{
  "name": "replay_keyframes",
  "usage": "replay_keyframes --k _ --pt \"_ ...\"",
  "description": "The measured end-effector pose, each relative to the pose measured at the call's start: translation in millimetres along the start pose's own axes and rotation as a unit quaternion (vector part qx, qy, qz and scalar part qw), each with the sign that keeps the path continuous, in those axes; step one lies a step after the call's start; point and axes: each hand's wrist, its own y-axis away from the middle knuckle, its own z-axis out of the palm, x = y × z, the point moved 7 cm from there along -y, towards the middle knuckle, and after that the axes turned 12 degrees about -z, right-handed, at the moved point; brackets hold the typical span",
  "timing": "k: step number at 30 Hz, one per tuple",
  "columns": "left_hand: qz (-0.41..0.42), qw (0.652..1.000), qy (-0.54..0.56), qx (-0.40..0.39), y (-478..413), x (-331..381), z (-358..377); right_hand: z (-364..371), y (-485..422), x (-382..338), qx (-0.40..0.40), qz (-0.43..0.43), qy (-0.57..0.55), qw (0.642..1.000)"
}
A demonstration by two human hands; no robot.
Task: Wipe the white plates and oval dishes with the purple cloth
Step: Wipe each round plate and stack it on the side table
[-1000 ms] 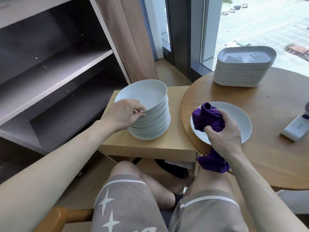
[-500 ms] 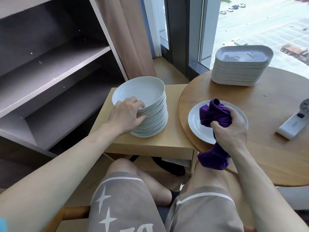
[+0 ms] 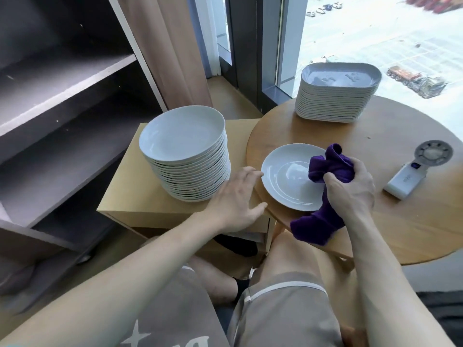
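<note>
Your left hand (image 3: 235, 196), grip spread, has left the plate stack (image 3: 185, 139) for the lone plate (image 3: 283, 180); your right hand (image 3: 350, 194) clenches the purple cloth (image 3: 330, 166), ready to wipe.

A dark shelf unit (image 3: 62, 78) fills the side from 9 to 11 o'clock, and a beige curtain (image 3: 170, 46) hangs at 12 o'clock beside a tall window (image 3: 375, 33) that lets in bright daylight at 1 o'clock. A round wooden table (image 3: 400, 234) stands at 3 o'clock, just beside a low pale side table (image 3: 130, 196) at centre, with wood floor (image 3: 225, 88) beyond them.
</note>
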Motion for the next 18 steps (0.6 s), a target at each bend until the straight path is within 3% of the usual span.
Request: replay_keyframes --k 5,9,18 --pt "-0.111 0.989 0.062 -0.082 -42 -12 38 4 2 7 -0.007 -0.015 0.074 0.997" --pt "-0.123 0.977 0.065 -0.165 -66 -8 59 16 7 4 -0.037 -0.045 0.180 0.982" --pt "-0.109 0.965 0.106 -0.214 -77 -12 71 47 -3 3 -0.155 -0.066 0.431 0.887"
